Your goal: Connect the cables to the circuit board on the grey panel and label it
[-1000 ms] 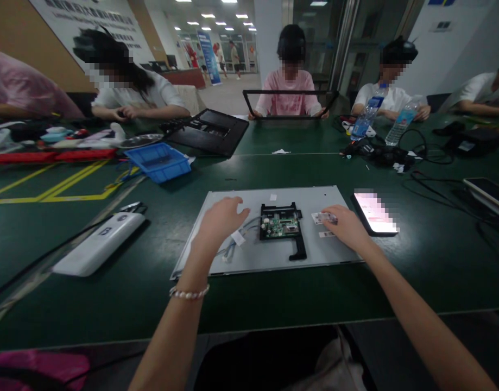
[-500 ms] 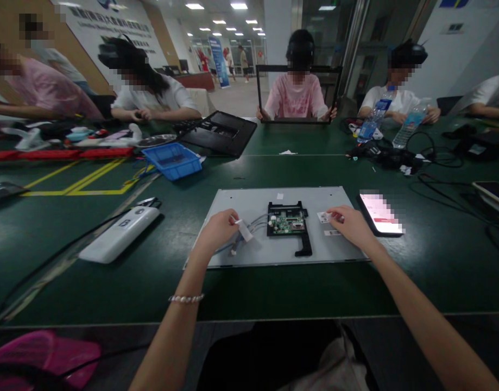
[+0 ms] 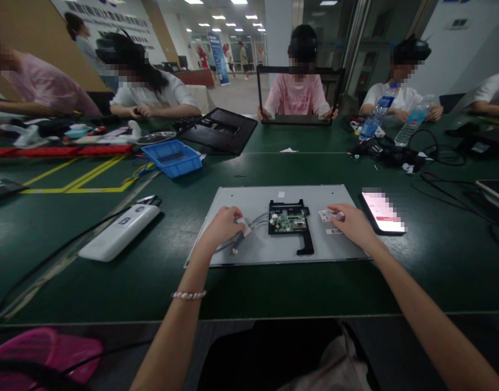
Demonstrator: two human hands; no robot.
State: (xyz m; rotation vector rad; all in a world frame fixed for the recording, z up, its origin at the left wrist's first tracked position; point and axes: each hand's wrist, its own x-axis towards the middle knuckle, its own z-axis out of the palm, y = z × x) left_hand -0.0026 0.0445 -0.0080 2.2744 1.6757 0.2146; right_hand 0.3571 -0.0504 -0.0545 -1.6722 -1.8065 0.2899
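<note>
A light grey panel (image 3: pixel 257 255) lies flat on the green table, with a green circuit board (image 3: pixel 288 221) in a black bracket (image 3: pixel 306 241) at its middle. Grey cables (image 3: pixel 257 221) run left from the board. My left hand (image 3: pixel 225 227) pinches a small white strip (image 3: pixel 245 227) over these cables. Near the panel's right side, my right hand (image 3: pixel 351 221) has its fingers closed beside a white label (image 3: pixel 324 215); whatever they hold is too small to make out. Another label (image 3: pixel 333 232) sits just below.
Left of the panel lies a white power bank (image 3: pixel 119 233) with a cable; a blue basket (image 3: pixel 174 158) stands behind. A lit phone (image 3: pixel 383 212) is at the right. Across the table, a person holds a black frame (image 3: pixel 300 122). Two bottles (image 3: pixel 414 122) stand back right.
The white strip in my left hand has moved down, closer to the cables. My right hand has barely moved. The view has shifted slightly.
</note>
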